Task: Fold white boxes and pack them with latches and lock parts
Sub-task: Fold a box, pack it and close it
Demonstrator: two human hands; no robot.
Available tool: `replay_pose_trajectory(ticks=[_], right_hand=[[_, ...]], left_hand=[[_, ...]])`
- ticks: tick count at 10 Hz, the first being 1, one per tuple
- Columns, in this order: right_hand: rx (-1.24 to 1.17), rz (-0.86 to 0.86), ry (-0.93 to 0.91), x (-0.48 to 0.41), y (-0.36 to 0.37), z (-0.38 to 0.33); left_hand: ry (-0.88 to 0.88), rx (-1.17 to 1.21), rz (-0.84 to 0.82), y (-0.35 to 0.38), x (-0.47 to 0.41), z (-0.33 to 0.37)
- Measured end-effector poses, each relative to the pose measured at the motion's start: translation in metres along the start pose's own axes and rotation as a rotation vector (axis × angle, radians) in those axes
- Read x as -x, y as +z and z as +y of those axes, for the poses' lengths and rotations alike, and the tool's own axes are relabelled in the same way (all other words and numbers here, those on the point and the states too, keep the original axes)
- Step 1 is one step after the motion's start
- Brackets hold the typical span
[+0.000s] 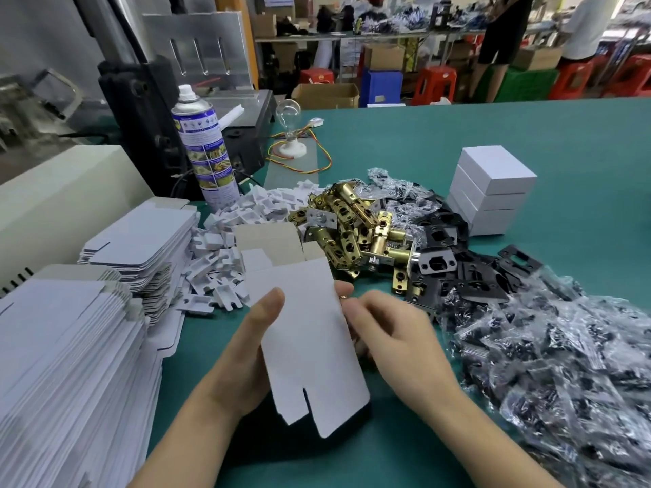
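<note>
A flat white box blank point(306, 332) with open flaps is held up over the green table point(528, 142). My left hand point(246, 343) grips its left edge, thumb on the front face. My right hand point(391, 332) curls around its right edge, fingers partly behind the card. Beyond the blank lies a heap of brass latches point(352, 227). Black strike plates point(451, 269) are spread to their right. Clear bags of small dark parts point(549, 353) are piled at the right.
Stacks of flat box blanks point(70, 353) fill the left side. White plastic inserts point(225, 262) lie behind them. Three folded white boxes point(493, 191) stand stacked at the back right. A spray can point(208, 153), a bulb on a wired base point(290, 135) and machines stand at the back left.
</note>
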State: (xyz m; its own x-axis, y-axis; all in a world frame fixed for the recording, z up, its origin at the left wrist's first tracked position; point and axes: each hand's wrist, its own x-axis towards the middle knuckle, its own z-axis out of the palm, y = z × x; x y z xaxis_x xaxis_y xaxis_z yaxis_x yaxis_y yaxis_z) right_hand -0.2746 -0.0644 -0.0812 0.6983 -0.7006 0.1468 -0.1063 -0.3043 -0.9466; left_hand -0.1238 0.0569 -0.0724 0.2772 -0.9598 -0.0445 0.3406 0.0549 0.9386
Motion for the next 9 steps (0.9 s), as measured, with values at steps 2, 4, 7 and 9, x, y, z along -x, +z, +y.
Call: replay_pose_trajectory(ticks=[2, 4, 7, 9], right_hand=[[0.285, 0.237, -0.387, 0.002, -0.006, -0.004], [0.341, 0.123, -0.401, 0.006, 0.005, -0.008], [-0.255, -0.1, -0.072, 0.008, 0.001, -0.017], [-0.422, -0.071, -0.068, 0.004, 0.001, -0.015]], left_hand=[[-0.168, -0.019, -0.106, 0.001, 0.008, -0.006], [-0.204, -0.059, -0.063, 0.008, 0.008, 0.002], [-0.25, -0.12, -0.164, 0.018, 0.0, 0.0], [-0.162, -0.236, -0.109, 0.014, -0.009, -0.002]])
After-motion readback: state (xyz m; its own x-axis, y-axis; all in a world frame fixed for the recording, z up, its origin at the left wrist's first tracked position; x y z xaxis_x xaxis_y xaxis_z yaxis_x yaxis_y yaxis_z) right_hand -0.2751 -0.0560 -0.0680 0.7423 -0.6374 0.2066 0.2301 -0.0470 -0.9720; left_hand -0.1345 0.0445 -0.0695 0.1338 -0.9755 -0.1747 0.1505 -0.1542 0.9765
